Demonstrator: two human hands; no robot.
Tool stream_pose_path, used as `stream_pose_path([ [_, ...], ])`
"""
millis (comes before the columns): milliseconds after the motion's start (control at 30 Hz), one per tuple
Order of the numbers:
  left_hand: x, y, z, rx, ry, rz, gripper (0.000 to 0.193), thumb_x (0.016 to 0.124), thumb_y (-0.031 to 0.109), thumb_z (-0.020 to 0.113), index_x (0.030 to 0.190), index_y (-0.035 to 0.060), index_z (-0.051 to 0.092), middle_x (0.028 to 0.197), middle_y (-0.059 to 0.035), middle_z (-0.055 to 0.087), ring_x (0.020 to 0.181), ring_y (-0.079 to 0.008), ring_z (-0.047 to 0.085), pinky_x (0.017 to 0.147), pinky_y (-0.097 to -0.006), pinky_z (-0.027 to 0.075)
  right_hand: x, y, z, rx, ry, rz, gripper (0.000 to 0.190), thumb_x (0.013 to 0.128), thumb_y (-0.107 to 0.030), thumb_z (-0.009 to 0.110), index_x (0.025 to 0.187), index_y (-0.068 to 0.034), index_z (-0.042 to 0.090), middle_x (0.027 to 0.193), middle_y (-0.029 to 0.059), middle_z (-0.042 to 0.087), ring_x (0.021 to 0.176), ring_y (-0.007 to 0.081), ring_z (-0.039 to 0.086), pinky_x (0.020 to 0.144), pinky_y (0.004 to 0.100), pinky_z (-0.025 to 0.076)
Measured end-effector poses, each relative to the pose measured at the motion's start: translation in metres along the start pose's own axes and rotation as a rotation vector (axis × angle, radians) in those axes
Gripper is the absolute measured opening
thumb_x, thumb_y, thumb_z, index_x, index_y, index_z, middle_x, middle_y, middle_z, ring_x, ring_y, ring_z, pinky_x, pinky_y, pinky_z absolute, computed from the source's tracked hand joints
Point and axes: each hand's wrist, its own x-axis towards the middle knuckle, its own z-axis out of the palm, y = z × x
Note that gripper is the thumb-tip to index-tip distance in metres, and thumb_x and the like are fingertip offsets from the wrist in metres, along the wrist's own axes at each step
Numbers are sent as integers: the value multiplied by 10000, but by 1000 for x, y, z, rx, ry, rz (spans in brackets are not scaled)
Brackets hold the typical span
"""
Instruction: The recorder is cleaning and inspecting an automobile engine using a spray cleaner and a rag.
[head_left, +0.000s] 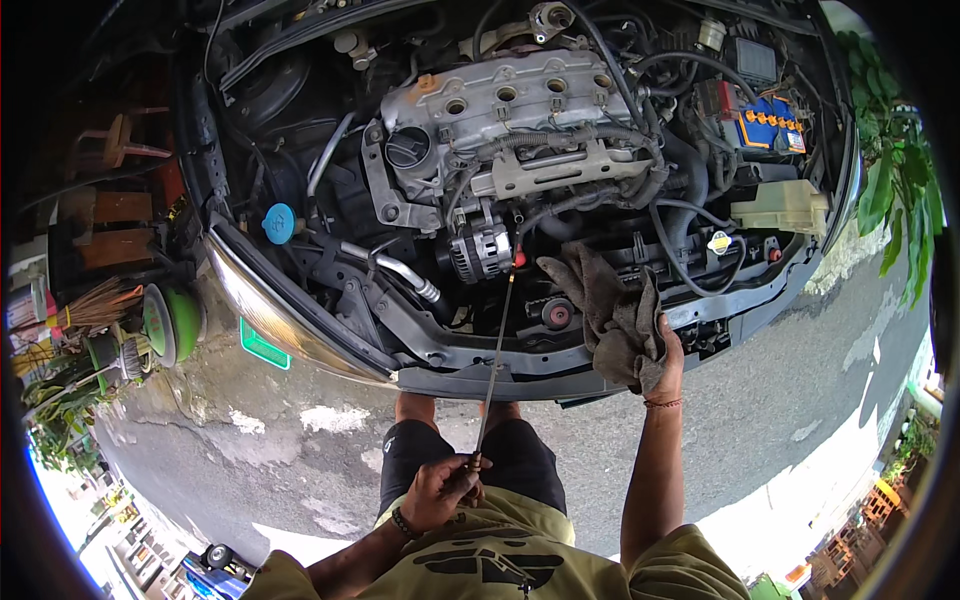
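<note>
My left hand (442, 487) grips the brass-coloured near end of a long, thin metal rod (495, 349) in front of my waist. The rod slants up over the car's front edge into the engine bay. Its far end meets a small red piece (519, 258) beside the alternator (481, 249); whether they are joined, I cannot tell. In my right hand (667, 367) is a crumpled grey-brown cloth (619, 322), hanging over the radiator area. Behind the alternator lies the engine's metal valve cover (517, 94), with several round open holes and a black oil filler cap (407, 147).
A blue-topped battery (772, 124) and a translucent plastic reservoir (780, 208) stand on the right. A blue cap (279, 223) sits near the left headlight (285, 315). The radiator cap (719, 242) is by a curved hose. A green plastic tray (264, 345) lies on the ground.
</note>
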Motion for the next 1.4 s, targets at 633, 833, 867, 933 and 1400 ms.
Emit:
stream_pose_path([
  [633,-36,-22,-28,108,162,32,240,991,77,535,1189,-51,580,909,-77,668,742,-98,623,679,-266,524,6,1,-11,-31,-61,17,470,1000,-363,514,1269,17,584,1227,144,648,1122,268,624,1019,402,461],
  [833,-43,10,-21,258,303,172,249,932,9,562,1173,-45,590,1014,-86,704,725,-78,619,648,-266,523,-10,-4,11,-21,-75,-59,403,984,-310,577,1179,38,631,1106,112,685,987,202,656,908,338,505],
  [867,-43,15,-22,262,301,179,249,932,9,562,1173,-45,590,1014,-86,704,725,-78,619,648,-266,523,-14,-6,13,-47,-104,-91,397,981,-310,582,1154,42,642,1077,100,692,958,177,655,882,318,505],
  [933,-45,28,-24,362,311,247,245,919,18,585,1157,-35,605,1000,-93,715,744,-87,634,674,-270,534,-27,-8,12,-88,-147,-154,386,980,-307,583,1118,47,653,1042,86,695,922,153,644,853,299,497],
  [1400,42,206,6,1031,715,974,213,807,96,762,990,47,665,909,-110,713,793,-287,711,684,-340,557,-85,-14,28,-408,-162,-501,361,891,-285,673,968,67,682,883,40,665,808,103,563,734,250,437],
])
